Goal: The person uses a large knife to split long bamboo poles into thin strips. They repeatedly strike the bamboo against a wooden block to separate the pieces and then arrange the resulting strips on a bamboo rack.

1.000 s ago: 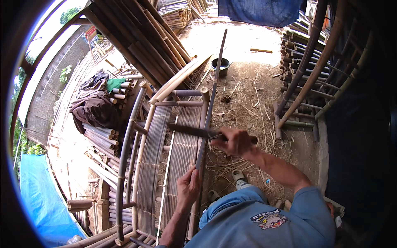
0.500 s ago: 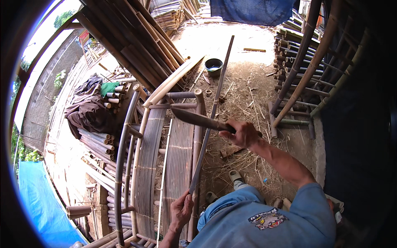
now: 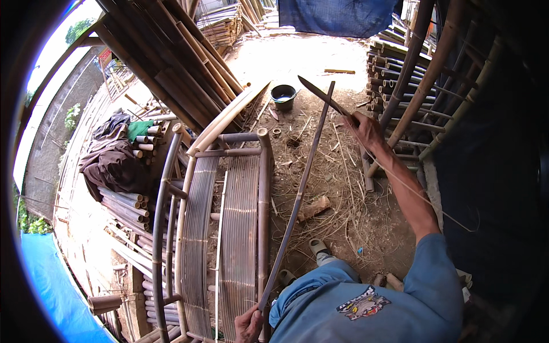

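Observation:
My left hand (image 3: pixel 249 324) is closed around the near end of a long, dark bamboo strip (image 3: pixel 298 197), low by the bench. The strip slants up and away to the right. My right hand (image 3: pixel 369 132) grips the handle of a machete (image 3: pixel 320 93), its blade pointing to the upper left and crossing the strip near its far end. From beside my right hand a thin bamboo sliver (image 3: pixel 420 193) trails down to the right. A bamboo bench (image 3: pixel 243 211) with slatted seat stands just left of the strip.
Shavings (image 3: pixel 343 211) and a wood block (image 3: pixel 314 209) litter the dirt floor. A dark bucket (image 3: pixel 283 97) stands farther off. Bamboo poles (image 3: pixel 166 63) lean at upper left; stacked poles (image 3: pixel 392 68) and a bamboo frame (image 3: pixel 414 86) stand right. A blue tarp (image 3: pixel 48 274) lies lower left.
My right hand has moved away and to the right, carrying the machete toward the strip's far end. My left hand with the strip has come lower. The thin sliver now trails by my right arm.

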A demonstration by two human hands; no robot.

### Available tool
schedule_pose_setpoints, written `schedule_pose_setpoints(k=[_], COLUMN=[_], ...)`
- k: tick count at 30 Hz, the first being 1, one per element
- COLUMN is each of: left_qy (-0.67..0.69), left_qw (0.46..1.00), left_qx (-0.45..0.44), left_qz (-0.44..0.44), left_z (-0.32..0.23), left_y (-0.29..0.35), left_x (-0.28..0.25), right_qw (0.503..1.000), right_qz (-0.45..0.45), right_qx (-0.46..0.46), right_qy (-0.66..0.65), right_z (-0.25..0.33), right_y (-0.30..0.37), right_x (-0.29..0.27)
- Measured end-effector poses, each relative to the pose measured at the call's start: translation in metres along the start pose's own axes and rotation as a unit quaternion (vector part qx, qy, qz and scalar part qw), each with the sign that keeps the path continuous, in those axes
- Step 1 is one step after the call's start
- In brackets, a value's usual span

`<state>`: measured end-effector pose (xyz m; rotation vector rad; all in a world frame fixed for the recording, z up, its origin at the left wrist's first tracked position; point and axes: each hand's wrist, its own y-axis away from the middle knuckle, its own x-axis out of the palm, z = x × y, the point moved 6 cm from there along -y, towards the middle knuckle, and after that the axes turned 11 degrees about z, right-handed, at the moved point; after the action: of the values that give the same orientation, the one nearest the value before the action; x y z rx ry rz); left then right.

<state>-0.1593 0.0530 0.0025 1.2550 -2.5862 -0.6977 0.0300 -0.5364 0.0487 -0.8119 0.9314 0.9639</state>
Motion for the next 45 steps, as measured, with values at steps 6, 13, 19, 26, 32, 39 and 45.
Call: schedule_pose_setpoints(k=[6,13,19,26,32,39,45], left_qy=[0.096,0.205,0.320,0.317,0.277,0.262,0.252], left_qw=[0.994,0.975,0.931,0.936,0.947,0.952,0.950], left_qx=[-0.043,-0.009,0.030,0.012,-0.035,-0.023,-0.049], left_qz=[-0.002,0.084,0.172,0.154,0.161,0.158,0.178], left_z=[0.097,-0.043,-0.088,-0.098,-0.047,-0.029,0.014], left_y=[0.035,-0.100,-0.160,-0.136,-0.080,-0.055,-0.004], left_x=[-0.037,0.006,0.020,0.026,0.029,0.019,0.009], right_qw=[0.959,0.985,0.945,0.962,0.995,0.992,1.000], right_qz=[-0.050,0.043,0.022,-0.044,0.059,0.016,0.004], right_qx=[0.233,-0.129,-0.318,-0.265,-0.060,-0.123,0.013], right_qy=[-0.154,-0.104,-0.075,-0.049,-0.047,-0.031,0.001], right_z=[-0.114,0.136,0.234,0.205,0.122,0.126,0.016], right_y=[-0.017,0.087,0.169,0.137,0.087,0.089,0.025], right_x=[-0.060,0.047,0.082,0.073,0.070,0.063,0.005])
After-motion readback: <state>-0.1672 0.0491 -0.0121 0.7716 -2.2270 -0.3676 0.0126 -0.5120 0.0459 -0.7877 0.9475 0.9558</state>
